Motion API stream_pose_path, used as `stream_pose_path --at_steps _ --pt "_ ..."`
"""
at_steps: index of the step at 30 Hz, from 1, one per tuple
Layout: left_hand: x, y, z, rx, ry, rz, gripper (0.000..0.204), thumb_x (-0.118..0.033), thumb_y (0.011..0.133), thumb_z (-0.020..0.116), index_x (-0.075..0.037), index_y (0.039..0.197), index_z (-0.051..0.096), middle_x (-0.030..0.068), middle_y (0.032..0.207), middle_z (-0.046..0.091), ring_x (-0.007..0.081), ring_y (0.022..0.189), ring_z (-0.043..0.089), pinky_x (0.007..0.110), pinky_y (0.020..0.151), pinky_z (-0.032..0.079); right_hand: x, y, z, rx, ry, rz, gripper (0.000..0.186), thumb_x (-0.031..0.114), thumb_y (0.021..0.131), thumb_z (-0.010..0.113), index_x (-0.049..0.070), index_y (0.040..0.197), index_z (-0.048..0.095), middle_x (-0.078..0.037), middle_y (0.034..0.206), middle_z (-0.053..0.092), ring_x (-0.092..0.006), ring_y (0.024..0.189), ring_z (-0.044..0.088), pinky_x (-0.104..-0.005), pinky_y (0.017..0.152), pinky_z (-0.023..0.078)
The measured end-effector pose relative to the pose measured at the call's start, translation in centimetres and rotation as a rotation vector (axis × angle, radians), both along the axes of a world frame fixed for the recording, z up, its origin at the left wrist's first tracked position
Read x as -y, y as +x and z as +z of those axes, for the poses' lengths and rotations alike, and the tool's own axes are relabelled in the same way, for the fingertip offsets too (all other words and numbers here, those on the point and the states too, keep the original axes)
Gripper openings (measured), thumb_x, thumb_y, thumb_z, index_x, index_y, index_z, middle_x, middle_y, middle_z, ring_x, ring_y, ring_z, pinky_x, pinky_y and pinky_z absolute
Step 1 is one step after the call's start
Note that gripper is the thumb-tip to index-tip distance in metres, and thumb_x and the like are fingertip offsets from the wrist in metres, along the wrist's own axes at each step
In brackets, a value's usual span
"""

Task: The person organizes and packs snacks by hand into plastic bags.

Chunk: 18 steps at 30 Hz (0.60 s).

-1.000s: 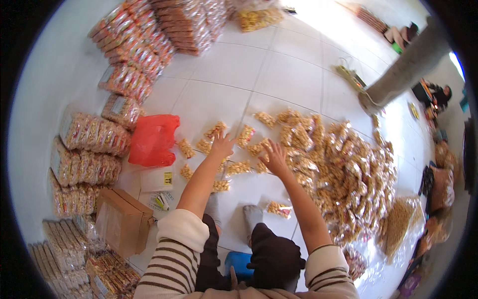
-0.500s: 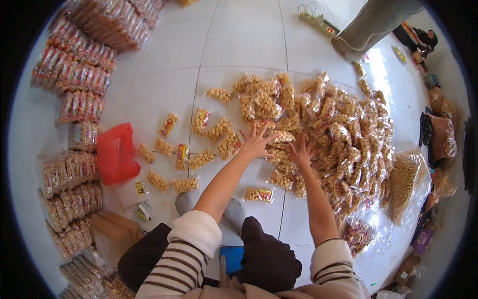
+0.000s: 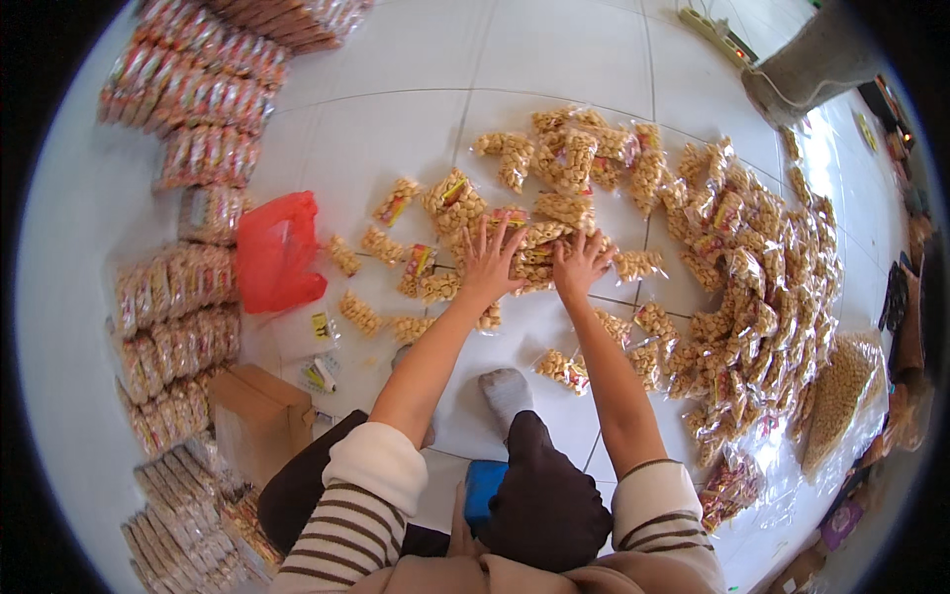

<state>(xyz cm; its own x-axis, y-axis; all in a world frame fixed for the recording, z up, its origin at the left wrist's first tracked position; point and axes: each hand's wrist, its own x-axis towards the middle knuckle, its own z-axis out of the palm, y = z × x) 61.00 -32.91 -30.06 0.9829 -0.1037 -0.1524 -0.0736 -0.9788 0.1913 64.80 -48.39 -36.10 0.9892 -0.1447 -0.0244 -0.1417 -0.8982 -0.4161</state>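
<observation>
Small clear packets of round tan snacks (image 3: 535,255) lie in a row between my two hands, on the white tiled floor. My left hand (image 3: 489,265) rests at their left side with its fingers spread, touching them. On their right side, my right hand (image 3: 580,269) lies against the packets, fingers stretched forward and apart. Another snack packet (image 3: 638,264) is just right of that hand. Beyond my hands sits a small cluster of packets (image 3: 566,158). More loose packets, such as the one with a yellow and red label (image 3: 420,265), lie to the left.
A large heap of snack packets (image 3: 767,267) spreads at the right, with a big clear bag of loose snacks (image 3: 841,396) beside it. Stacked packs (image 3: 183,277) line the left, near a red plastic bag (image 3: 280,252) and a cardboard box (image 3: 259,411). A grey pillar (image 3: 816,64) stands far right.
My hands have drawn closer around the packets between them, and the right hand has moved left. A group of packets now lies apart from the large heap. The view has shifted.
</observation>
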Motion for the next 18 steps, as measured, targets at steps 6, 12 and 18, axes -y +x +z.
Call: stream_pose_path --at_steps 6,12,18 --pt "-5.5 -6.2 4.6 -0.024 0.029 0.215 0.094 -0.041 0.068 0.071 -0.023 0.143 0.017 0.0129 0.147 0.015 0.0381 0.135 0.007 0.061 0.106 0.008 -1.8 -1.0 3.1 -0.217 0.365 0.357 0.050 0.039 0.082 0.057 0.027 0.129 0.045 -0.009 0.147 0.020 -0.0338 0.136 0.013 -0.0698 0.096 0.020" --pt "-8.0 -11.0 12.9 -0.042 0.082 0.279 0.092 -0.040 0.069 0.070 -0.023 0.142 0.018 0.0126 0.141 0.028 0.0357 0.134 0.013 0.060 0.105 0.016 0.9 -0.7 9.6 -0.276 0.316 0.623 0.039 0.034 0.080 0.059 0.014 0.114 0.060 -0.016 0.132 0.045 -0.0339 0.124 0.039 -0.0480 0.100 0.034" --pt "-10.3 -16.7 19.4 0.142 -0.026 0.264 0.076 -0.040 0.071 0.067 -0.021 0.135 0.032 0.0095 0.136 0.039 0.0304 0.130 0.025 0.060 0.103 0.020 -0.2 -4.4 22.0 -0.045 0.310 0.769 0.027 0.027 0.082 0.058 0.007 0.099 0.066 -0.018 0.091 0.065 -0.0314 0.086 0.063 -0.0396 0.076 0.048"
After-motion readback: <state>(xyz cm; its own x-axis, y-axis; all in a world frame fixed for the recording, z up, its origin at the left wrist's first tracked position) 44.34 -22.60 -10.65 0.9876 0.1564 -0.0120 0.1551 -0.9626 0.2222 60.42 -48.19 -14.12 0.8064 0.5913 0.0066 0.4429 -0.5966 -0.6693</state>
